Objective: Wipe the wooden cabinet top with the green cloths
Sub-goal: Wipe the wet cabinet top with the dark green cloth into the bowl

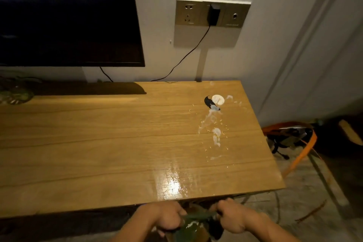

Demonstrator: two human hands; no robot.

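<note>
both hands, left hand [167, 217] and right hand [233, 217], are gripping a green cloth [198, 217] below the wooden cabinet top [98, 143]; white spills [216, 136] are waiting, wiping hardly looking begun

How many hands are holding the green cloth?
2. The left hand grips one end of the green cloth, the right hand the other, in front of the cabinet top.
</note>
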